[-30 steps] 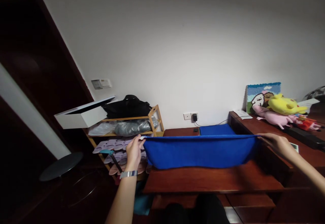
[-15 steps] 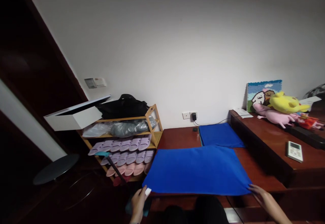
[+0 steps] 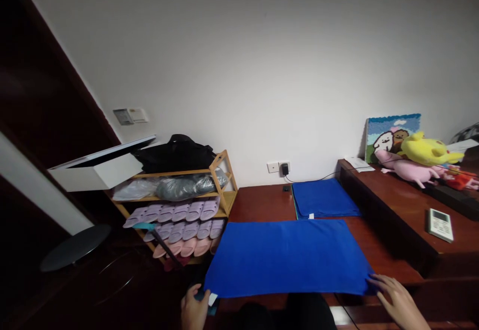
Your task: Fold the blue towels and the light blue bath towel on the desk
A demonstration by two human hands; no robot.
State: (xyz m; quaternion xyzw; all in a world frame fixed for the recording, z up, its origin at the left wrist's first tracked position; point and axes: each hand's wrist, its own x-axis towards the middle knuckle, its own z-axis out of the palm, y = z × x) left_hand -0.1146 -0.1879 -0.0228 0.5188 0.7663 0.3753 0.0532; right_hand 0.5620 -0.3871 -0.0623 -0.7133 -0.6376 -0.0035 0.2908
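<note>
A blue cloth (image 3: 288, 255) lies spread over the front of a dark red wooden table (image 3: 258, 203), its near edge at the table's front. By its near left corner, where a white tag (image 3: 212, 299) sticks out, is my left hand (image 3: 195, 307), thumb and fingers apart. The fingertips of my right hand (image 3: 398, 300) rest at the near right corner; they are stretched out, with the thumb apart from them. Behind, folded blue cloth (image 3: 324, 198) lies stacked, a small white tag showing at its front edge.
A wooden shoe rack (image 3: 224, 195) at left carries purple and pink slippers (image 3: 179, 212), a black bag (image 3: 175, 153) and a white box (image 3: 97, 173). On the raised right surface are plush toys (image 3: 426, 150) and a white remote (image 3: 440, 224). A charger (image 3: 285, 169) is in the wall socket.
The spread cloth has come slightly nearer to me and lies flatter, a gap now separating it from the folded stack. My left hand has moved down and left, its fingers loosened from the tagged corner.
</note>
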